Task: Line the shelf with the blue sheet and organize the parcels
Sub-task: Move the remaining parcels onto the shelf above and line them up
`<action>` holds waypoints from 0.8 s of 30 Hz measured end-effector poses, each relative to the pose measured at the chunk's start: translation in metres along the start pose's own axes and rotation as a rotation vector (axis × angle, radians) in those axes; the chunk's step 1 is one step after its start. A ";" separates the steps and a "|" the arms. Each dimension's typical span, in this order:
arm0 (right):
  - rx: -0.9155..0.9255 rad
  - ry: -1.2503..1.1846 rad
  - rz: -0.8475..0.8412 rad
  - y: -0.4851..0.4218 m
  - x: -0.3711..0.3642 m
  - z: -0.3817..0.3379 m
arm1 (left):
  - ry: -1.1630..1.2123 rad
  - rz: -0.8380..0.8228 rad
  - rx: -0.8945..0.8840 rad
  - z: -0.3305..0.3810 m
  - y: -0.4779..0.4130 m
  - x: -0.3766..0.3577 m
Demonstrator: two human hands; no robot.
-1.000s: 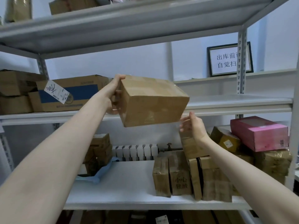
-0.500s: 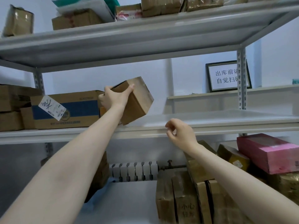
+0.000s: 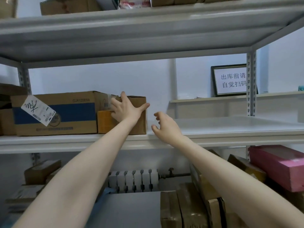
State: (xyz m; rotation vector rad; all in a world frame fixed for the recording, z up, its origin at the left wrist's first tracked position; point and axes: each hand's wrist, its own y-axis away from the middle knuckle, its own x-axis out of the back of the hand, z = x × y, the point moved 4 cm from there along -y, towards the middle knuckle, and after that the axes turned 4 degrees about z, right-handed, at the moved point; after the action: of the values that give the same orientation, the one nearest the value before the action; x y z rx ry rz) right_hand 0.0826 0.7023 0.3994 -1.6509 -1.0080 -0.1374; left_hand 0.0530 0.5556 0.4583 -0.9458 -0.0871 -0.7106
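While the left hand (image 3: 126, 109) presses against a brown box (image 3: 139, 122), the head camera looks up and forward into a grey metal rack. That hand is spread wide, its straight fingers and palm flat on the box's front face, with one finger reaching the top edge and the thumb stretched to the right corner. It clasps nothing.

This box stands on the middle shelf (image 3: 230, 127), towards the left. Just to its left sits a small yellow-taped box (image 3: 105, 121), which the fingertips also touch. Further left is a large carton (image 3: 56, 112) with a blue band and a tilted white label (image 3: 38, 111).

Just right of the brown box, the right hand (image 3: 164, 125) hangs over the shelf's front edge, apart from the box. Its fingers are loosely curled and hold nothing.

Below, the lower shelf (image 3: 131, 209) carries brown parcels (image 3: 181, 208) standing upright at the right, with a pink box (image 3: 279, 165) lying above them. A sliver of the blue sheet (image 3: 106, 191) shows at the back left of this shelf, beside the left forearm and mostly hidden by it. More brown boxes sit at the far left. A white radiator (image 3: 133, 180) runs along the wall behind.

Beyond the rack's right post, a framed sign (image 3: 232, 79) with Chinese writing leans on a wall ledge. Overhead, the top shelf (image 3: 148, 30) holds more boxes, seen only at their lower edges.
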 end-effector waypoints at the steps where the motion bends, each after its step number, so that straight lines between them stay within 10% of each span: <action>1: -0.022 -0.018 -0.024 -0.007 -0.004 -0.004 | 0.008 -0.007 -0.014 -0.003 -0.003 0.001; 19: -0.209 -0.136 -0.104 -0.049 -0.047 -0.007 | 0.310 -0.121 0.021 -0.060 0.000 0.037; 24: -0.183 -0.109 0.133 -0.024 -0.029 0.000 | 0.356 -0.185 -0.085 -0.039 0.032 0.033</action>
State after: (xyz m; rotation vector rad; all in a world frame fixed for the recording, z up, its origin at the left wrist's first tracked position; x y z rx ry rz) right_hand 0.0488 0.6867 0.4006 -1.9045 -0.9868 -0.0526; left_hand 0.0886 0.5211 0.4242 -0.8857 0.1729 -1.0511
